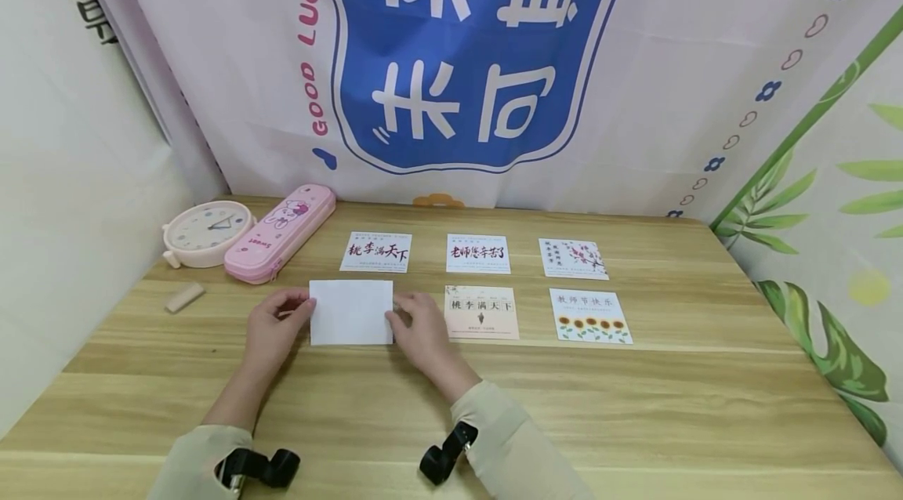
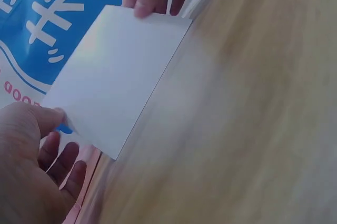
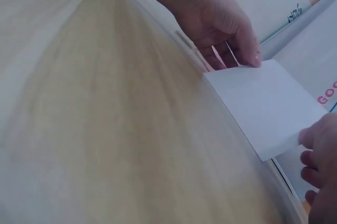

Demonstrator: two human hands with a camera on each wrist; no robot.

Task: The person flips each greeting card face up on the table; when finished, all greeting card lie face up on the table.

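A blank white card point(image 1: 351, 313) is held up at the left of the card rows, its plain side toward the head camera. My left hand point(image 1: 277, 327) pinches its left edge between thumb and fingers. At the opposite edge my right hand point(image 1: 426, 337) pinches it the same way. Both grips show in the left wrist view, where the card point(image 2: 118, 79) appears tilted above the wooden table. Beside the right hand lies a beige card point(image 1: 482, 313) with dark characters. What the card's other side bears is hidden.
Printed cards lie behind and to the right: two with red lettering point(image 1: 376, 252), one with blossoms point(image 1: 574, 259), one with sunflowers point(image 1: 591, 317). A pink pencil case point(image 1: 281, 233), a round clock point(image 1: 210, 233) and a small beige block point(image 1: 185, 298) sit at the left.
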